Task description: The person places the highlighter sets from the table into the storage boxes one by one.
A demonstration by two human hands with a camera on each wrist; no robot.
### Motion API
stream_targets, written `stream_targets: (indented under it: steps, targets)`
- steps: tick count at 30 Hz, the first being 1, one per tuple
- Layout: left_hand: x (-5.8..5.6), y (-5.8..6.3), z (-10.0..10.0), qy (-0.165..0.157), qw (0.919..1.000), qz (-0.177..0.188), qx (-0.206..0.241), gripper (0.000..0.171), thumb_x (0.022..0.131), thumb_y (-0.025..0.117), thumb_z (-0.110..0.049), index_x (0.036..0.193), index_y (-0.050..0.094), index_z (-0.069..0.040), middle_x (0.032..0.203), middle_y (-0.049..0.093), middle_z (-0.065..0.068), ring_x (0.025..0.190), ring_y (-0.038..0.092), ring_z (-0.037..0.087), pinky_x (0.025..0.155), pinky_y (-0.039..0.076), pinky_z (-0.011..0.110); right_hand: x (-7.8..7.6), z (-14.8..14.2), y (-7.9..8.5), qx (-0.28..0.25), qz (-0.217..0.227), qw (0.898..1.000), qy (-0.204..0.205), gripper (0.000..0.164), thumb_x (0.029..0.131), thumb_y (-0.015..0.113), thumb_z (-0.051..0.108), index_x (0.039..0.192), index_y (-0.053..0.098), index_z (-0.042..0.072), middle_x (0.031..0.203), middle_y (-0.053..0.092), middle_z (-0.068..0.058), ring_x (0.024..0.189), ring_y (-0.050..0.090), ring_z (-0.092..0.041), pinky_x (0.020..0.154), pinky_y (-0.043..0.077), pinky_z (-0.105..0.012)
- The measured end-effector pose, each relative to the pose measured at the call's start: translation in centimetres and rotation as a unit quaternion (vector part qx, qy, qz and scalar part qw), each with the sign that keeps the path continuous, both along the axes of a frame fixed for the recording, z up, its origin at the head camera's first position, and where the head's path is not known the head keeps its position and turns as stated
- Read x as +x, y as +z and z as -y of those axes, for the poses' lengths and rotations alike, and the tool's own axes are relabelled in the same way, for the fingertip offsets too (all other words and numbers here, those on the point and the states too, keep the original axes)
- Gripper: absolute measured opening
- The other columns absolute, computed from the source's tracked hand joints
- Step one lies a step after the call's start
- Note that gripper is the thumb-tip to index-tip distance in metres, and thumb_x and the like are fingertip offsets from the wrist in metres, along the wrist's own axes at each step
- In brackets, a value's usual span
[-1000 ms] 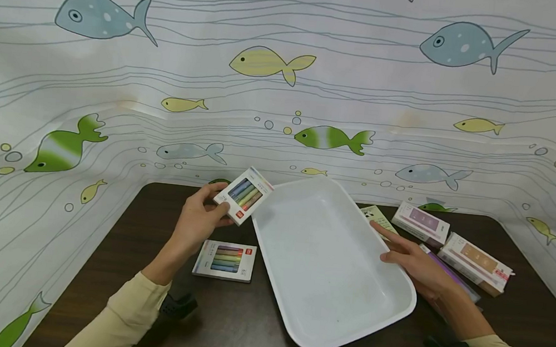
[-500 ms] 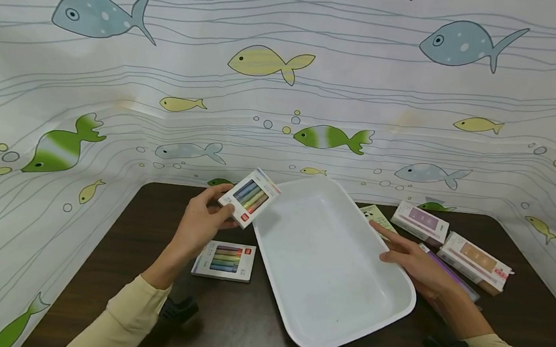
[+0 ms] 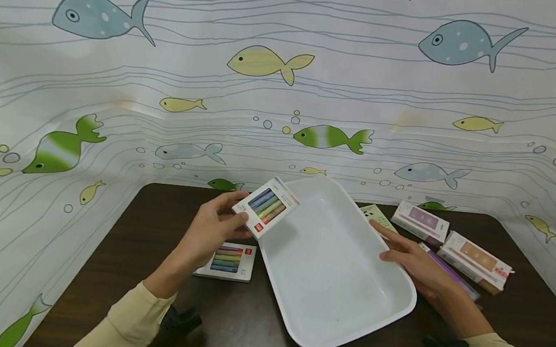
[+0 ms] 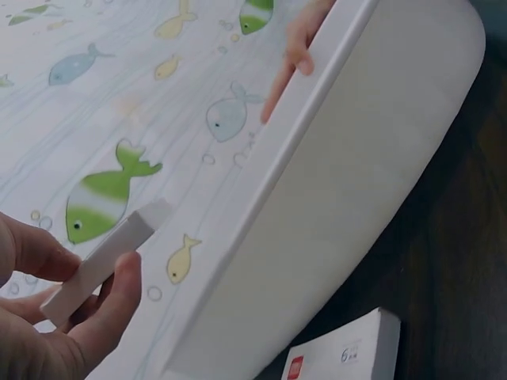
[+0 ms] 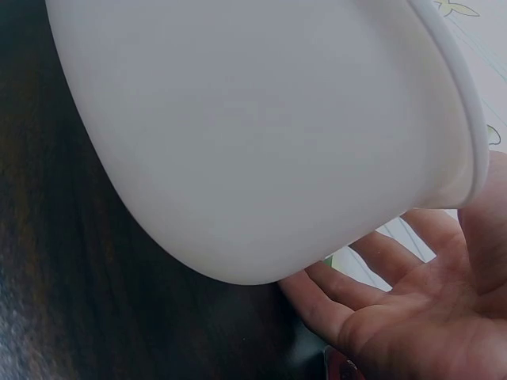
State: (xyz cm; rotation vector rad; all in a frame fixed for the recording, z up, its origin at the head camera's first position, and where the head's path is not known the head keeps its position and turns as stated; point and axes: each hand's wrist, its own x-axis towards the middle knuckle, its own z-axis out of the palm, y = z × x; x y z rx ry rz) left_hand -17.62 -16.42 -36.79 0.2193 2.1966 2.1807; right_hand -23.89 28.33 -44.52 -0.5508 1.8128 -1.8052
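Note:
In the head view my left hand (image 3: 212,226) pinches a white windowed box of coloured markers (image 3: 266,207) between thumb and fingers. That box is held tilted in the air, over the left rim of a white tray (image 3: 328,273). A similar box of markers (image 3: 226,262) lies on the table below my left wrist, partly covered by the hand. My right hand (image 3: 412,264) grips the tray's right rim, thumb over the edge and fingers outside. The right wrist view shows those fingers against the tray's outer wall (image 5: 261,142). Seen edge-on in the left wrist view, the held box (image 4: 103,265) is thin.
Right of the tray lie a purple-labelled box (image 3: 421,223), an orange-labelled box (image 3: 475,261), a yellow-green pack (image 3: 379,215) and a flat purple-edged item (image 3: 449,274) partly behind my right arm. A fish-patterned sheet (image 3: 273,16) rises behind the dark table (image 3: 222,330).
My left hand has moved right and slightly down with the box of markers, bringing it over the tray's rim. The tray and my right hand stay almost still.

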Motion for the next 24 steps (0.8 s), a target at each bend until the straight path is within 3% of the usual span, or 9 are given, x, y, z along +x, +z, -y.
stream_targets:
  steps: [14, 24]
  targets:
    - [0.9, -0.7, -2.6, -0.047, 0.9987, 0.017, 0.010, 0.054, 0.101, 0.060, 0.005, 0.152, 0.043, -0.003, 0.134, 0.045, 0.026, 0.110, 0.066, 0.036, 0.085, 0.059, 0.049, 0.1, -0.1, 0.2, 0.007, 0.002, 1.000, -0.007, 0.070, 0.106, 0.052, 0.004, 0.165, 0.020, 0.024, 0.165, 0.013, -0.022, 0.128, 0.054, -0.038, 0.087, 0.055, -0.062]
    - [1.4, -1.2, -3.6, -0.053, 0.9982, 0.028, 0.007, 0.053, 0.101, 0.060, 0.005, 0.151, 0.044, -0.002, 0.136, 0.046, 0.025, 0.105, 0.067, 0.035, 0.082, 0.060, 0.046, 0.0, 0.0, 0.0, 0.009, 0.007, 1.000, -0.011, 0.070, 0.106, 0.052, 0.004, 0.165, 0.023, 0.026, 0.165, 0.016, -0.020, 0.129, 0.053, -0.039, 0.088, 0.054, -0.062]
